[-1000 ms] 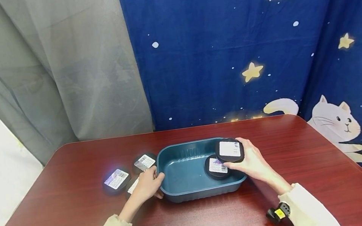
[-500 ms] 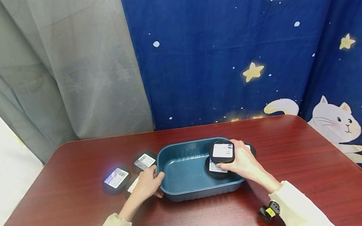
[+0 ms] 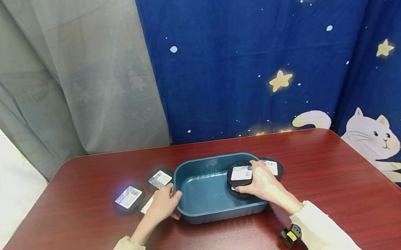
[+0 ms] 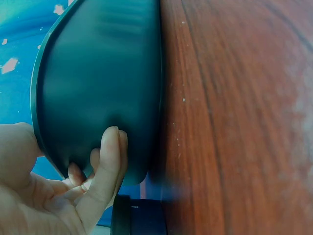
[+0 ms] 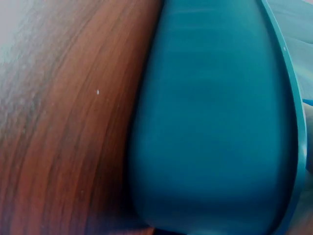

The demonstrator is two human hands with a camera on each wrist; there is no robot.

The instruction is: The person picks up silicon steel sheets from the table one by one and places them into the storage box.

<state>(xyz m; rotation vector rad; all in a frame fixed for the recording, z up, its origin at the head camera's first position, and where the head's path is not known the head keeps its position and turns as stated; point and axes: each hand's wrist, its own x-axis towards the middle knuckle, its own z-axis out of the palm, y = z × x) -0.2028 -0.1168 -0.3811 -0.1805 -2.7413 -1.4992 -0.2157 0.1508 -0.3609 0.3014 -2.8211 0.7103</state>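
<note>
My left hand (image 3: 162, 204) grips the left end of a teal plastic basin (image 3: 218, 214), thumb at the rim and fingers against the outer wall (image 4: 98, 78). In the head view my right hand (image 3: 264, 182) holds a round black container (image 3: 240, 174) with a white label, inside the basin's right end. This container lies over another black container (image 3: 237, 194), mostly covered; whether they touch I cannot tell. The right wrist view shows the basin's outer wall (image 5: 210, 112), and the held container is hidden there.
Left of the basin lie several round black labelled containers (image 3: 128, 198), one partly behind my left hand. Another black container (image 3: 275, 167) lies just right of the basin, partly hidden by my right hand. All stand on a reddish-brown table (image 3: 217, 249) before curtains (image 3: 217, 76).
My right hand has moved left and down with the black container, from the basin's right rim to over the container inside. The container right of the basin has come into view. Left hand unchanged.
</note>
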